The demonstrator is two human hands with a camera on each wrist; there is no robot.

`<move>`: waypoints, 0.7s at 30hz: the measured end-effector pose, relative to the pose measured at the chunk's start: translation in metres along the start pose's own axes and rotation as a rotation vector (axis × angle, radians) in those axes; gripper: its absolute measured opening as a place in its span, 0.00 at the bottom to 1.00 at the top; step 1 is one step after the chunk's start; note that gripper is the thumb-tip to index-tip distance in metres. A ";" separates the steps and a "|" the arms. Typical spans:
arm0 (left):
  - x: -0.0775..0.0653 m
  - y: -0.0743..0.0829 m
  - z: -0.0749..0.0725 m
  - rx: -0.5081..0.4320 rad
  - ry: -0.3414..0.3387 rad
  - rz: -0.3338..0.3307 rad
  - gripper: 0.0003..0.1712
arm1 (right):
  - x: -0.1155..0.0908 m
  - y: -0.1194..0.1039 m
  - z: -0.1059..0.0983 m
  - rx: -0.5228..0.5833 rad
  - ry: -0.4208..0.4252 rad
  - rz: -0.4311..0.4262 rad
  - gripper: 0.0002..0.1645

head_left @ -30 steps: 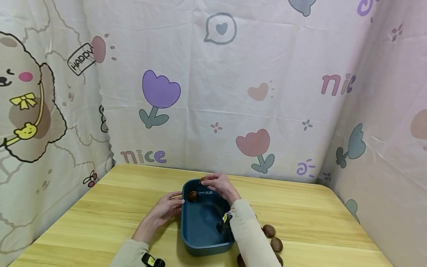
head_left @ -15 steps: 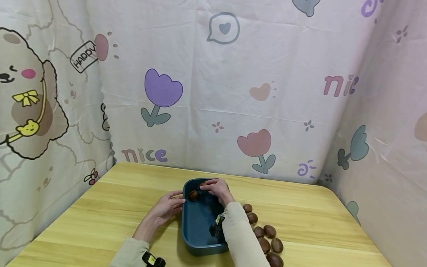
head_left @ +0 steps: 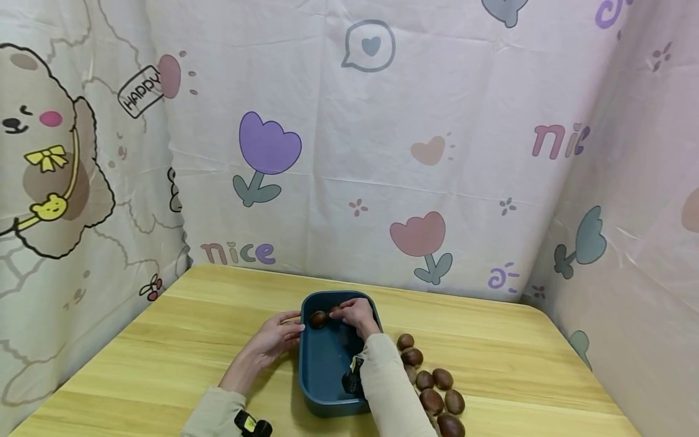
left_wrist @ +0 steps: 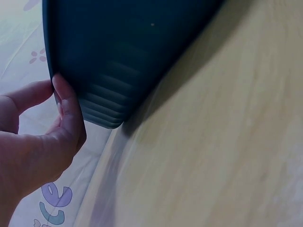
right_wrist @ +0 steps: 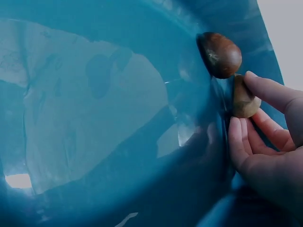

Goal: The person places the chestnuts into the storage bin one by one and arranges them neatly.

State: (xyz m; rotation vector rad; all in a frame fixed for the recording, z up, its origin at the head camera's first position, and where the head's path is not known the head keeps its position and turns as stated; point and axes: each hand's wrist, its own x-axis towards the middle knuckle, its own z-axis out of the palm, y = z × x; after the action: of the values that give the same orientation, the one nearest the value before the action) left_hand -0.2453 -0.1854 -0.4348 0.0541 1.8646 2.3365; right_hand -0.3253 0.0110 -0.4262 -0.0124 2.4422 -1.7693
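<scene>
A dark blue rectangular box (head_left: 330, 364) stands on the table, its walls upright. Against its left wall rests my left hand (head_left: 272, 341), fingertips touching the outside near the rim; the left wrist view shows this hand (left_wrist: 42, 142) beside the ribbed wall. Inside the far end of the box, my right hand (head_left: 357, 317) pinches a brown chestnut (right_wrist: 246, 100) between thumb and fingers, its pale base showing. Another chestnut (head_left: 318, 319) lies just left of it, at the far end of the box floor; in the right wrist view, this chestnut (right_wrist: 221, 54) is close beside the held one.
On the light wood table (head_left: 519, 364), several loose chestnuts (head_left: 431, 400) lie to the right of the box, some partly hidden by the right sleeve (head_left: 390, 382). A printed cloth (head_left: 338, 121) hangs behind the table and along both sides.
My right hand has come from above the far rim down into the box with the chestnut, slightly toward me. More chestnuts beside the right sleeve are uncovered. My left hand stays at the wall.
</scene>
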 end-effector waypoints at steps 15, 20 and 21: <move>-0.001 0.002 0.000 -0.005 -0.010 0.000 0.30 | -0.002 0.000 0.002 -0.044 0.007 -0.024 0.16; -0.002 0.001 0.000 -0.004 -0.005 0.002 0.30 | -0.002 0.000 0.002 -0.072 0.011 -0.034 0.07; -0.002 0.001 0.000 -0.002 -0.008 0.003 0.30 | -0.002 0.000 0.001 -0.075 0.005 -0.034 0.06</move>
State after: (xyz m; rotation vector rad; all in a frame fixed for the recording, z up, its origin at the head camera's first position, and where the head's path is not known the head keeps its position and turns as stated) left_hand -0.2435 -0.1858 -0.4337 0.0660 1.8596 2.3366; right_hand -0.3228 0.0097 -0.4260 -0.0569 2.5252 -1.6920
